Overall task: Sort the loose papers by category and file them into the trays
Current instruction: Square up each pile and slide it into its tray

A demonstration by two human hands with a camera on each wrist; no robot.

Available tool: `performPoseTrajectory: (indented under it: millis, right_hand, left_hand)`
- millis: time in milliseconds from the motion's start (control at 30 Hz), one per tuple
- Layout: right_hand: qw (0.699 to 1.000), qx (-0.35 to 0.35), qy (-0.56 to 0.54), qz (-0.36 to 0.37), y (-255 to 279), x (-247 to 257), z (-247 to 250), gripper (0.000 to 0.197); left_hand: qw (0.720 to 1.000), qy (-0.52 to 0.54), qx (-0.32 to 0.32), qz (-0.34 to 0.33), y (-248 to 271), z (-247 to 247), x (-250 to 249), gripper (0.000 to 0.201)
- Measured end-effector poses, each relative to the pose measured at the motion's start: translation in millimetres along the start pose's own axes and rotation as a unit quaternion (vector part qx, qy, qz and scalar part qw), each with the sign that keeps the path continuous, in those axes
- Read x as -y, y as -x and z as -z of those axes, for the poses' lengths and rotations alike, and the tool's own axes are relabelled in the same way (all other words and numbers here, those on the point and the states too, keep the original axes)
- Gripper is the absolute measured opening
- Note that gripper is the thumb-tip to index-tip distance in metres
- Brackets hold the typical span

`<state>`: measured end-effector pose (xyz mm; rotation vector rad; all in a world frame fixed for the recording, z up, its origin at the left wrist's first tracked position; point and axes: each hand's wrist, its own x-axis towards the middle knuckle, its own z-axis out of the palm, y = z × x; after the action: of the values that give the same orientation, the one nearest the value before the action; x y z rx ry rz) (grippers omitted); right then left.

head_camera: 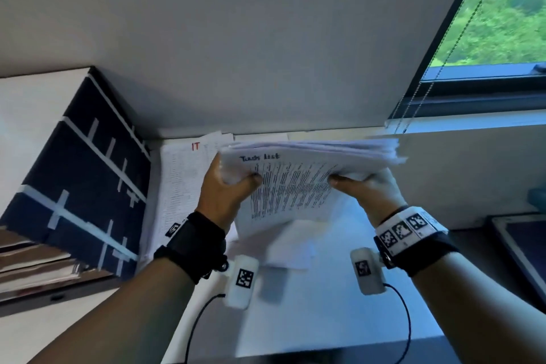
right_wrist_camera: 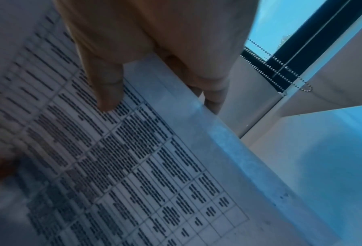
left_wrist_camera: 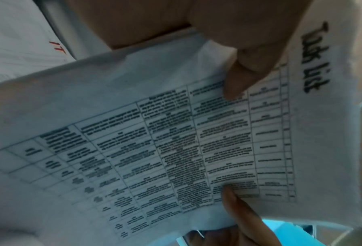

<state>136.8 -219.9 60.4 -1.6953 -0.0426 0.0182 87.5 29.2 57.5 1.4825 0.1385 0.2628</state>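
A thick stack of loose papers (head_camera: 310, 156) is held up above the white desk (head_camera: 325, 319), its top sheet a printed table headed "Task List" (left_wrist_camera: 314, 58). My left hand (head_camera: 227, 186) grips the stack's left side, thumb on top (left_wrist_camera: 237, 83). My right hand (head_camera: 363, 186) grips the right side, thumb pressed on the table print (right_wrist_camera: 108, 93), fingers beneath. The top sheet (head_camera: 283, 201) droops toward me. A second pile of papers (head_camera: 183, 180) marked "IT" in red lies on the desk at the left. The dark stacked trays (head_camera: 85, 174) stand at the far left.
A wall runs behind the desk. A window with a bead-chain blind cord (head_camera: 461, 38) is at the upper right. A dark framed object (head_camera: 520, 251) lies at the right edge. Cables (head_camera: 404, 319) trail from the wrist cameras over the desk.
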Motion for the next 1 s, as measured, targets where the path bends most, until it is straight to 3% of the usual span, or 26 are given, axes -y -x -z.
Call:
performPoseTrajectory:
  millis: [100,233,433,533,633,767,1000]
  right_hand:
    - [1.0,-0.005,0.005,-0.019,-9.5,0.2,-6.2,0.022]
    - [1.0,0.007,-0.006,-0.018,-16.0,11.5,-8.9,0.029]
    - [0.997,0.036,-0.052,-0.053,-12.6,6.0,0.4,0.034]
    - [0.998,0.032,-0.048,-0.039,-11.9,8.3,-9.4,0.033]
    - [0.998,0.034,-0.057,-0.018,-10.1,19.0,-13.8,0.032]
    - [0.998,0.02,-0.056,-0.032,-4.0,15.1,3.8,0.03]
    - [0.997,-0.003,-0.023,-0.068,-3.4,-1.6,-0.7,0.029]
  left_hand:
    - [1.0,-0.009,-0.003,0.003,-7.2,-3.5,-3.2,0.048]
    - [0.999,-0.039,0.02,0.01,-9.6,-5.2,-8.2,0.04]
    - [0.998,-0.022,0.043,0.032,-2.3,-0.5,-0.2,0.057]
    - [0.997,-0.05,0.054,0.02,-2.8,-16.6,-6.0,0.044]
    - [0.999,-0.039,0.024,-0.003,-11.1,-18.0,-17.1,0.05]
    - [0.999,-0.026,0.022,0.031,-12.1,3.4,-2.2,0.043]
    - [0.993,-0.104,0.024,0.045,-8.1,-0.8,28.3,0.038]
